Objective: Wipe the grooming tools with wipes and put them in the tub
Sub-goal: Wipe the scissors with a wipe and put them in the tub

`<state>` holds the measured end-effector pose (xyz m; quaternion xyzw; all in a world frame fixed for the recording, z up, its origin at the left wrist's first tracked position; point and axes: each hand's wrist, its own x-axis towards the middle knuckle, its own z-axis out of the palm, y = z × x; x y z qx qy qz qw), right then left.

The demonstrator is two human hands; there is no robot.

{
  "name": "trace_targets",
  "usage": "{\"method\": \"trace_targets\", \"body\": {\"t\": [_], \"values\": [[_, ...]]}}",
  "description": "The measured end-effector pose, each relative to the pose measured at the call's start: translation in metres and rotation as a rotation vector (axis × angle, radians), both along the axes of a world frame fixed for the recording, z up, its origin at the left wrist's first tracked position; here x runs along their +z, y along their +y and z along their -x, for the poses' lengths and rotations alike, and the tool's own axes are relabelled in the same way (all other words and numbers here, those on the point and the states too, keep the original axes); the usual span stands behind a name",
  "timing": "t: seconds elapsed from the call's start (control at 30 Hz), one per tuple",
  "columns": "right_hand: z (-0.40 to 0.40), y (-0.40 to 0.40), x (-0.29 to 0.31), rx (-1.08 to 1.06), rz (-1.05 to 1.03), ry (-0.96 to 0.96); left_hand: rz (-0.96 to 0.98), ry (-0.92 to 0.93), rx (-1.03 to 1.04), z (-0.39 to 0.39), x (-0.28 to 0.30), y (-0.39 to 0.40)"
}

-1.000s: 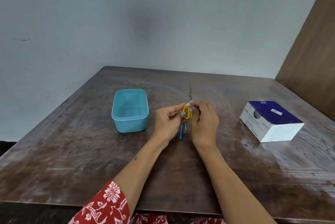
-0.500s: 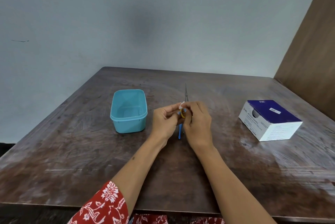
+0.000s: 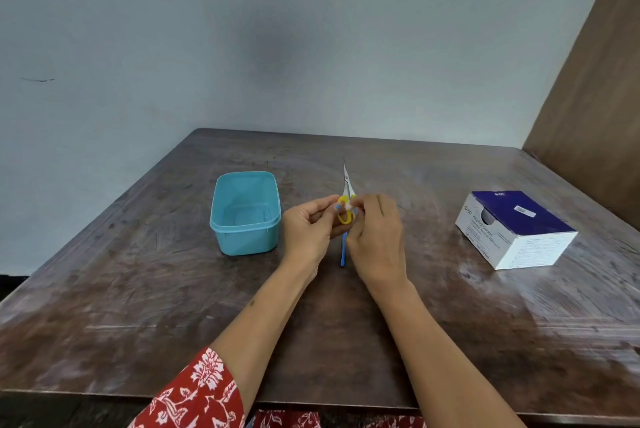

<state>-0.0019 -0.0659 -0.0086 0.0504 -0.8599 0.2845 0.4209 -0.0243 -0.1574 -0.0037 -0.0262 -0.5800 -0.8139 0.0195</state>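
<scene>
Mid-table, both hands work on one tool. Left hand (image 3: pixel 310 225) pinches the small scissors (image 3: pixel 346 200) by the yellow finger loops, blades pointing at the far edge, so the steel stays clear of skin and open to wiping. Right hand (image 3: pixel 375 237) pinches a small white wipe (image 3: pixel 350 205) against the loops; looks like the handle end is getting cleaned now, my read. A blue-handled tool (image 3: pixel 343 251) lies on the table (image 3: pixel 138 289) just under the hands, mostly hidden, type unclear; probably next in line. Teal tub (image 3: pixel 245 216) sits just left of the left hand, looks empty, open top up, so a short drop for each finished tool. White-and-blue swab box (image 3: pixel 516 228) sits well apart toward the right edge, on the wiping hand's side for grabbing a fresh one. Nothing in the tub yet, so early in the task.
</scene>
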Motion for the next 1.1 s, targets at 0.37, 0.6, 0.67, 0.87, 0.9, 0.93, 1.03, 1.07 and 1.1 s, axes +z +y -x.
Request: {"method": "trace_targets", "body": {"t": [0.37,0.6,0.67,0.87,0.9,0.93,1.03,1.07,1.1], "values": [[0.002,0.005,-0.004,0.042,0.050,0.006,0.010,0.052,0.020,0.001,-0.001,-0.001],[0.002,0.008,-0.003,0.053,0.059,0.074,0.086,0.078,-0.005,0.000,-0.003,0.001],[0.000,0.007,-0.004,0.058,0.022,0.056,0.099,0.083,0.037,0.002,-0.002,0.000],[0.003,0.013,-0.004,-0.089,0.360,0.131,0.083,0.111,0.094,0.002,-0.002,0.000],[0.005,0.015,-0.004,-0.094,0.456,0.105,0.079,0.112,0.088,0.002,-0.002,0.001],[0.007,0.016,-0.005,-0.086,0.546,0.057,0.074,0.115,0.074,0.003,-0.002,0.001],[0.013,0.018,-0.009,-0.009,0.753,-0.105,0.091,0.129,0.025,0.003,-0.005,0.004],[0.015,0.018,-0.010,0.021,0.802,-0.141,0.102,0.134,0.015,0.003,-0.006,0.004],[0.016,0.018,-0.011,0.057,0.855,-0.163,0.109,0.136,0.009,0.003,-0.006,0.005]]}}
